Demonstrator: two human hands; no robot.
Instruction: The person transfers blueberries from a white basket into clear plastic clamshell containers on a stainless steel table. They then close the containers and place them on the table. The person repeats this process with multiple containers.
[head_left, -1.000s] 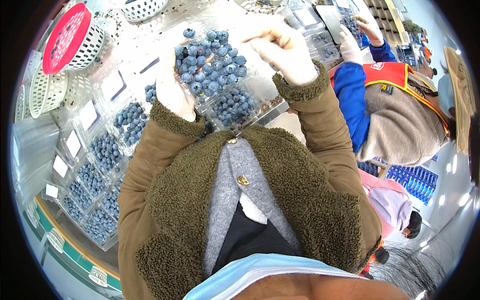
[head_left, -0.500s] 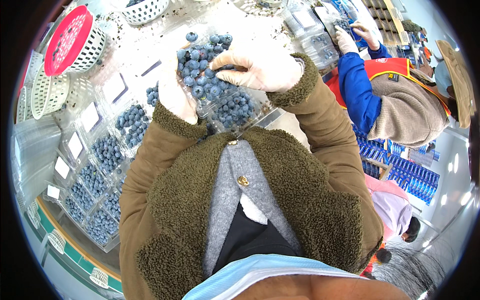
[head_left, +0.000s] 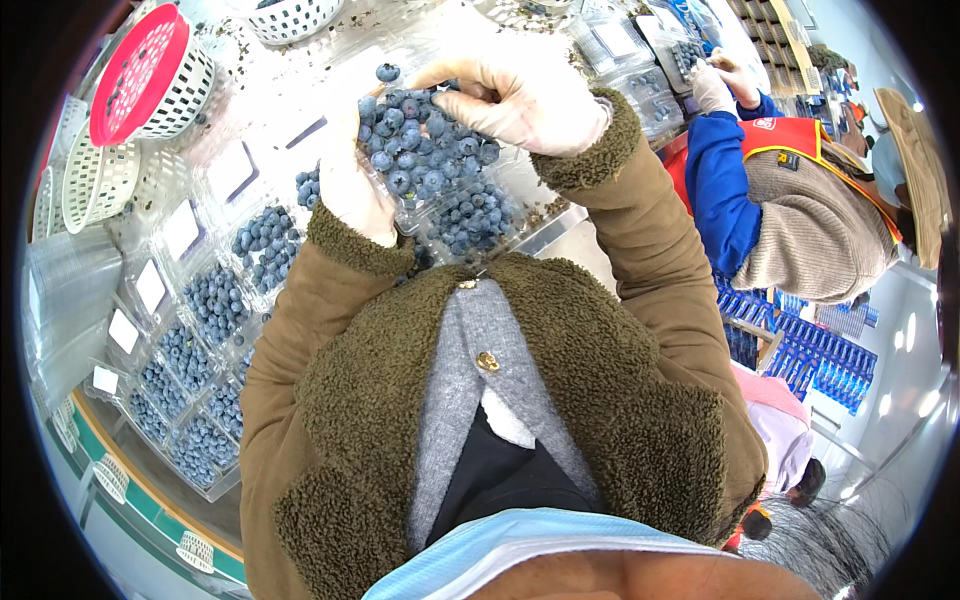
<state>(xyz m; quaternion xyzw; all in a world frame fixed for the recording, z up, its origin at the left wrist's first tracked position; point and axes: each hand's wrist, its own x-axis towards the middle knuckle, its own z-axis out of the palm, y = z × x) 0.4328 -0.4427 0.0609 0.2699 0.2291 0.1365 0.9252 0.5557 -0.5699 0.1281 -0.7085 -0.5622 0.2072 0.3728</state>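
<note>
My left hand point(head_left: 355, 195), in a pale glove, cups the left side of a clear plastic box heaped with blueberries point(head_left: 425, 150). Over the far edge of that heap, my gloved right hand point(head_left: 530, 105) bends its thumb and forefinger, tips apart with berries showing between them. One blueberry point(head_left: 387, 72) sits apart at the heap's far end. Closer to my body, partly beneath the held box, is another clear box with blueberries point(head_left: 475, 215). The bottom of the held box and most of my left fingers are hidden.
To the left stand several filled clear boxes point(head_left: 215, 305) and a stack of clear plastic point(head_left: 70, 300). White baskets point(head_left: 105, 185) and a pink-rimmed basket point(head_left: 180, 95) are farther back. At right, a co-worker's gloved hands point(head_left: 715, 90) handle another box.
My right hand has moved away from me, from the middle of the heap to its far edge. More berries now show on the heap's right side. My left hand stays nearly still.
</note>
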